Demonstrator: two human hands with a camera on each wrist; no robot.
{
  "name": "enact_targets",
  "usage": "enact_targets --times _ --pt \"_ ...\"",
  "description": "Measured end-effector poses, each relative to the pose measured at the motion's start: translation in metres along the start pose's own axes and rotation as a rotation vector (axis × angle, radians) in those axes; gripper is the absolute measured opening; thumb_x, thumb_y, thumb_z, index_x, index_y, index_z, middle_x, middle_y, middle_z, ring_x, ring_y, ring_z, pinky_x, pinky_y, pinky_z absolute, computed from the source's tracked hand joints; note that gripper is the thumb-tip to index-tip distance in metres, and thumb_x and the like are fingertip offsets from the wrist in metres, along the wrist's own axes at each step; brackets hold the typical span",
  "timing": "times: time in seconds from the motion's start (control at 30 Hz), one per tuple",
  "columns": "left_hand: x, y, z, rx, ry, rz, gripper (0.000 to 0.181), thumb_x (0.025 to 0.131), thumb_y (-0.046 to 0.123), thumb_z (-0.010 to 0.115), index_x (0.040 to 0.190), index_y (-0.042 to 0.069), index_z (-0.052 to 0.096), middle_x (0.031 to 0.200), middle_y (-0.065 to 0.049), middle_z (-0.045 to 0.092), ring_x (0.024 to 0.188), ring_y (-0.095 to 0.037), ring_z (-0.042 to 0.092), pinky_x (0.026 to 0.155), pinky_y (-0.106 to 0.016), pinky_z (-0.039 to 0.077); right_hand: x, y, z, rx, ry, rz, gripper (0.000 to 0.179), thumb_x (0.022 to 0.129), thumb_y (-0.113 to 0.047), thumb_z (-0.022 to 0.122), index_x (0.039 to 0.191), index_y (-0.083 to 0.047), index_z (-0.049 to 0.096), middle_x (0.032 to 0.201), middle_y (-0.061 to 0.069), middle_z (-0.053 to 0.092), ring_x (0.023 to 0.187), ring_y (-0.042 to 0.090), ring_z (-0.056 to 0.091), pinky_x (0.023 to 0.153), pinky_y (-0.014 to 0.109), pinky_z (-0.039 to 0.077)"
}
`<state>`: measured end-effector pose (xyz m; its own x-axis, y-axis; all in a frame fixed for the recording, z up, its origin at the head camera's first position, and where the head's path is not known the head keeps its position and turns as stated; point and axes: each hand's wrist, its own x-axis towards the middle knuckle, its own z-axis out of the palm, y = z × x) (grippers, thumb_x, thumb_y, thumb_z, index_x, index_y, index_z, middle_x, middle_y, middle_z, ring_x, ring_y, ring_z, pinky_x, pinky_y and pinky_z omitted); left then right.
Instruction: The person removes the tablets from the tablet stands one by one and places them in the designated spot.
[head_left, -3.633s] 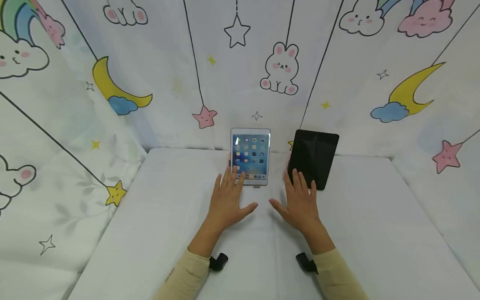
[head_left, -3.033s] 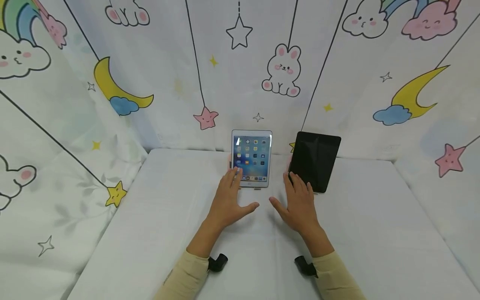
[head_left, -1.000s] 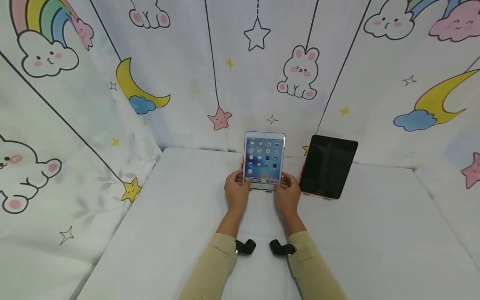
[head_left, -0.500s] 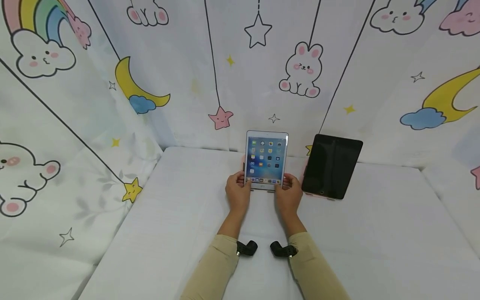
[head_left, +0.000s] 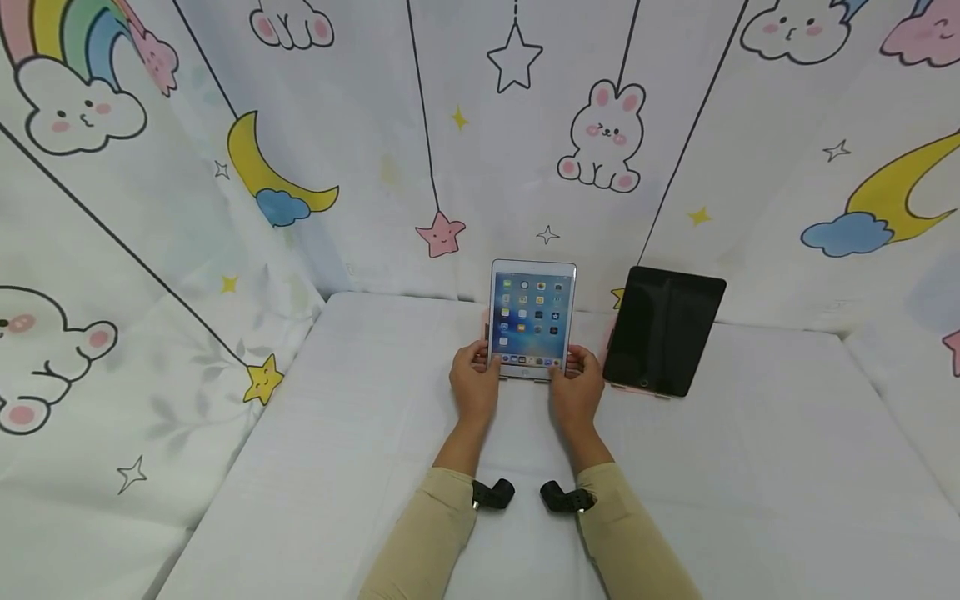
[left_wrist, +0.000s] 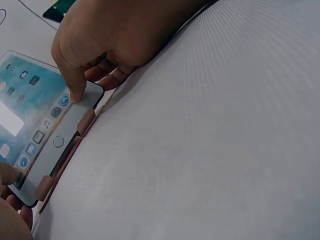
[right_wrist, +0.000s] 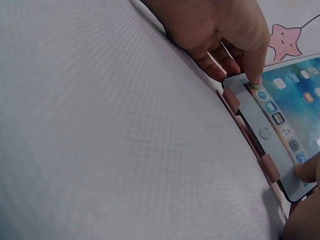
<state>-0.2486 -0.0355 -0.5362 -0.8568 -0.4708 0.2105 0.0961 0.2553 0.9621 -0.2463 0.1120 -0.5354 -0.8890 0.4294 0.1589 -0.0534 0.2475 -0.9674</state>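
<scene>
A white tablet leans upright in a pink stand, its lit screen showing rows of app icons. Two lips of the stand catch the tablet's lower edge. At the lower left corner my left hand grips the tablet, thumb on the front and fingers curled behind the side. My right hand holds the lower right corner in the same way. Both thumbs touch the glass near the bottom row of icons, as the right wrist view shows on the screen. The fingers behind the tablet are partly hidden.
A black tablet with a dark screen leans on another pink stand close to the right hand. Both stand near the back edge of the white-covered table. Behind hangs a white cloth printed with cartoon rabbits, moons and stars.
Earlier the hands lay spread, one before each tablet. Both have since come together and taken hold of the white tablet's lower corners. Over the last half second they hardly move.
</scene>
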Motion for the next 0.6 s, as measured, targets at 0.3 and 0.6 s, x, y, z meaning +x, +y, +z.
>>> enact_targets --times 0.3,0.6 --pt "-0.0016 0.0055 -0.0031 -0.055 0.046 0.002 0.025 0.086 -0.003 0.076 0.110 0.005 0.078 0.098 -0.011 0.073 0.092 -0.022 0.068 0.080 -0.032 0.059 -0.0019 0.0000 -0.0032 0.029 -0.021 -0.015 0.042 0.088 0.002 0.070 0.128 0.001 0.059 0.114 0.017 0.061 0.103 0.025 0.057 0.082 0.018 0.044" --pt "0.0020 0.0074 -0.0069 -0.147 0.018 0.021 0.029 0.086 -0.006 0.074 0.112 0.005 0.077 0.106 -0.014 0.074 0.094 -0.027 0.071 0.082 -0.035 0.061 -0.0021 0.0002 -0.0047 0.172 -0.058 -0.020 0.041 0.090 0.004 0.069 0.129 0.003 0.057 0.123 0.019 0.061 0.109 0.024 0.059 0.085 0.012 0.046"
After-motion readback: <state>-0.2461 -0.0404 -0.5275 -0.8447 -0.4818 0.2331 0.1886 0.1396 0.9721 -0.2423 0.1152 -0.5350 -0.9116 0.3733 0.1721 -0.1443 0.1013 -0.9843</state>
